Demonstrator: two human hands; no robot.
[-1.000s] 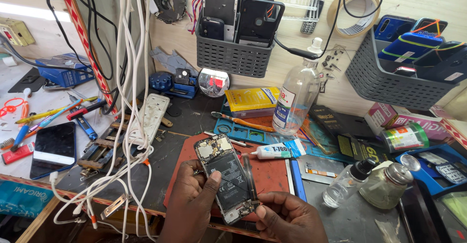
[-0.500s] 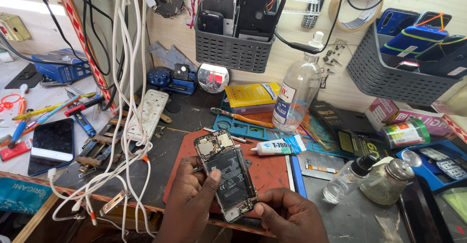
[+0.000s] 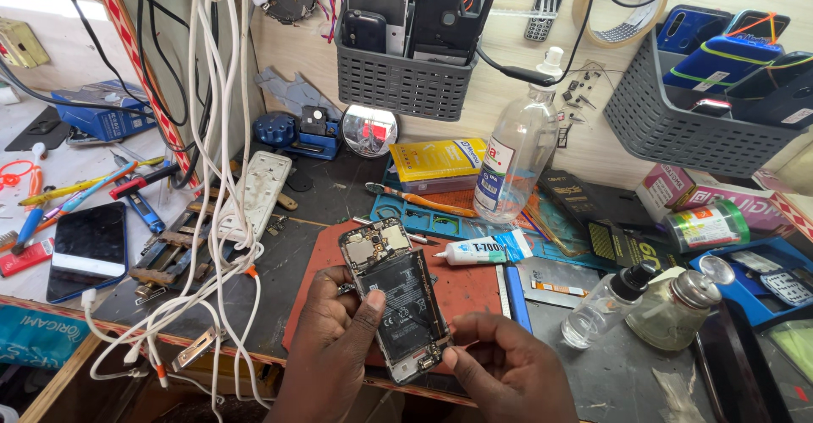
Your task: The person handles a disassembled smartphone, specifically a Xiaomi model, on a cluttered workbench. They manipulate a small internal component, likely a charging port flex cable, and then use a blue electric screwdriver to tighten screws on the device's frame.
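both hands (image 3: 406,347) holding opened phone (image 3: 396,300) over red mat (image 3: 474,292); glue tube (image 3: 478,252) at 1 o'clock; slip risks cracking board.

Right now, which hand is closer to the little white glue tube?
Right. The right hand grips the opened phone at its bottom end, below the glue tube. The left hand holds the phone's other side, farther away.

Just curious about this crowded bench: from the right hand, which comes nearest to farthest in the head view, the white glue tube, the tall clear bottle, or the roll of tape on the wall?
From the right hand:
1. White glue tube, lying on the mat just above the hand.
2. Tall clear bottle, standing farther back, by the wall.
3. Roll of tape, hanging high on the wall.
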